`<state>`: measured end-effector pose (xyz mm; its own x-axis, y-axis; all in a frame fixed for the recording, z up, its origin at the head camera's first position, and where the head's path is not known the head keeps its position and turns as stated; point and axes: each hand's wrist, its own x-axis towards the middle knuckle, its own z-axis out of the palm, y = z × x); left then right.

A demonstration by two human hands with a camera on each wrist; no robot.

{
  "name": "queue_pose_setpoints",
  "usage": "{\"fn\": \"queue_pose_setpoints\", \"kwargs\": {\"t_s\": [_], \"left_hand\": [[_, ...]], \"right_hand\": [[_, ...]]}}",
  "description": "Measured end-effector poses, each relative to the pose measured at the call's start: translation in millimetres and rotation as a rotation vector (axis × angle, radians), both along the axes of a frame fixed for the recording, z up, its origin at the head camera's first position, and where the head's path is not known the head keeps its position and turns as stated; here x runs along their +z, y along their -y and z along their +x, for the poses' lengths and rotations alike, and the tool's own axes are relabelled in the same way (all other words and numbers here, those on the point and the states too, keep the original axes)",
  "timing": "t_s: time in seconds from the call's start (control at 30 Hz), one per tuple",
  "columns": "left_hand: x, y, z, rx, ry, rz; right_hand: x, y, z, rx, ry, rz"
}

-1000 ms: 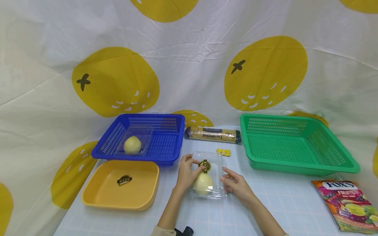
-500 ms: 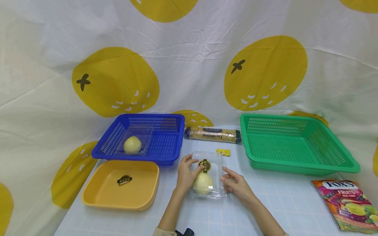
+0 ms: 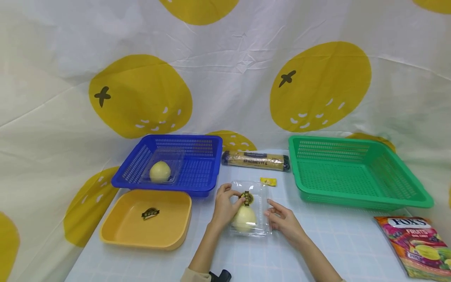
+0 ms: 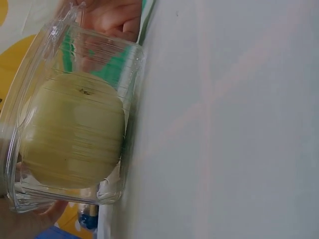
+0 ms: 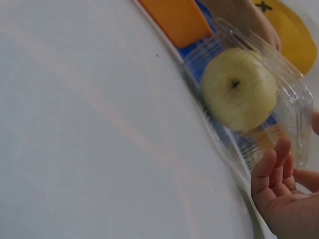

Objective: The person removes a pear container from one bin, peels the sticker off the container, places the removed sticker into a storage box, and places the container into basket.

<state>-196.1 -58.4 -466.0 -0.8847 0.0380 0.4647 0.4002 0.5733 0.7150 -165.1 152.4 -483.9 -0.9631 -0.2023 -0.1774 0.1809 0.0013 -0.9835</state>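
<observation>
Head view: whole scene displaced slightly rightward in frame, as from small camera shift. Blue basket [image 3: 201,168] and yellow tray [image 3: 141,231] at left marginally higher; FOX'S candy packet [image 3: 415,246] at lower right marginally lower, more cropped by frame edge. Clamshell box [image 3: 258,203], left hand [image 3: 225,205] and right hand [image 3: 283,222], lower centre, share rightward displacement; finger movement too small to tell.

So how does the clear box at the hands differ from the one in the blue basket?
Label: the clear box at the hands has a black-and-gold label on top; the basket box shows none.
Place: the first sits on the table, the second in the blue basket.
Contact: left hand on the first, right hand at its edge; neither on the second.
Shared: clear plastic, one pale round bulb inside each.
</observation>
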Motion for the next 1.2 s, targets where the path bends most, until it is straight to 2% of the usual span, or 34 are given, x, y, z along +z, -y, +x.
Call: {"fn": "queue_pose_setpoints", "kwargs": {"t_s": [0.23, 0.4, 0.6, 0.83, 1.07, 1.2], "left_hand": [[-0.2, -1.0, -0.2, -0.024, -0.023, -0.061], [-1.4, -2.6, -0.1, -0.039, -0.02, -0.067], [-1.9, -3.2, 1.8, 0.012, -0.005, -0.051], [-0.2, -3.7, 4.4, 0.051, -0.025, -0.091], [-1.6, -3.6, 2.7, 0.05, -0.006, -0.009], [-0.9, -3.6, 1.8, 0.043, -0.008, 0.004]], "right_hand": [[-0.6, -2.5, 1.0, -0.009, -0.011, -0.016], [-1.4, -4.2, 1.6, -0.009, -0.018, -0.015], [-2.2, -3.5, 0.4, 0.005, -0.033, -0.002], [-2.3, -0.6, 0.1, -0.006, -0.023, -0.002], [-2.1, -0.1, 0.5, -0.011, -0.015, 0.015], [-2.7, -0.6, 0.0, -0.011, -0.016, 0.016]]}}
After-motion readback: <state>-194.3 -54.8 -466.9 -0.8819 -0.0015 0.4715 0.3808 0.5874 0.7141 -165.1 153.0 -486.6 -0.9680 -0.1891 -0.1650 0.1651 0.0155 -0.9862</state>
